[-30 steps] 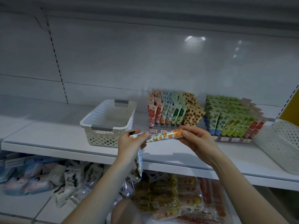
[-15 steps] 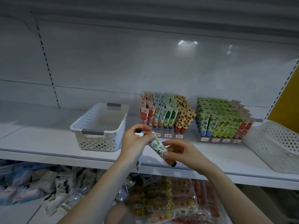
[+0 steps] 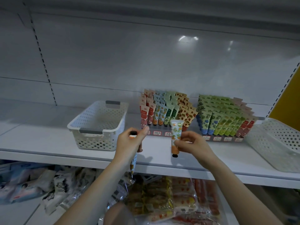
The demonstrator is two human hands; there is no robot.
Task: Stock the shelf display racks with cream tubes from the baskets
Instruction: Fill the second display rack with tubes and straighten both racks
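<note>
We hold one tube (image 3: 176, 132) in the right hand (image 3: 193, 145), thumb and fingers pinched round its lower half. It stands upright, cap down and flat crimp up, just in front of the left rack (image 3: 157, 133) at twelve o'clock from that hand. The left hand (image 3: 128, 145) is curled round a second tube (image 3: 133, 161). Its black cap shows at the top of the fist and its body hangs out at six o'clock, past the edge of the shelf (image 3: 48, 143).

We judge the tube very light and soft-walled, so a hard squeeze would dent it or push cream toward the cap. Its glossy skin may slide under dry fingers. The cap and shoulder are the stiff parts, and the crimp is flat and thin. We would take it at mid-body with a light pinch across the flat faces, leaving the cap end free to drop into a slot.

The tube is cream-white with orange fruit and green leaves, an orange band low down and a small black cap. Rows with the same print stand at eleven o'clock from it in the left rack. The right rack (image 3: 217, 138), mostly green tubes, is at two o'clock. One basket (image 3: 97, 142) sits at ten o'clock from the left hand, and another basket (image 3: 276, 143) lies tilted at three o'clock from the right.
</note>
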